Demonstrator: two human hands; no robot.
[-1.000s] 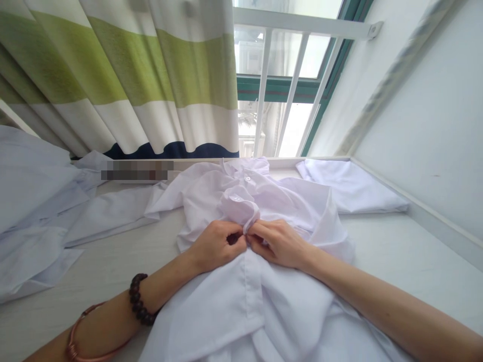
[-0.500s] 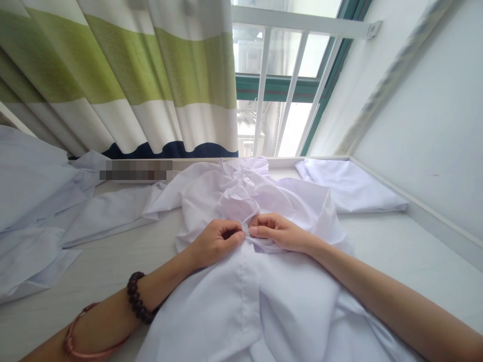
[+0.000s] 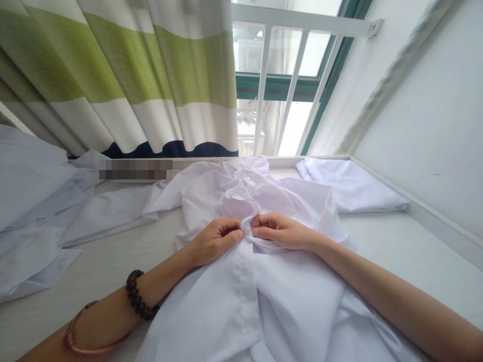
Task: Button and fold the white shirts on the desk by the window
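Note:
A white button-up shirt (image 3: 234, 296) lies spread in front of me, its collar at the far end. One small button (image 3: 247, 179) shows just below the collar. At the middle of the front placket, my left hand (image 3: 219, 239) pinches the fabric edge between thumb and fingers. My right hand (image 3: 281, 231) pinches the other side of the placket, its fingertips a small gap away from the left ones. Fabric bunches up between the two hands. Whether a button sits under the fingertips I cannot tell.
A folded white garment (image 3: 350, 186) lies at the back right by the wall. More white clothes (image 3: 30, 201) are heaped at the left. Behind stand a green-and-cream curtain (image 3: 124, 65) and a white railing (image 3: 302, 20) before a window. A blurred-out item (image 3: 134, 170) lies at the back left.
My right hand has shifted slightly to the right, widening the gap between the fingertips. The placket fabric between the hands has moved a little. My left hand stays nearly in place.

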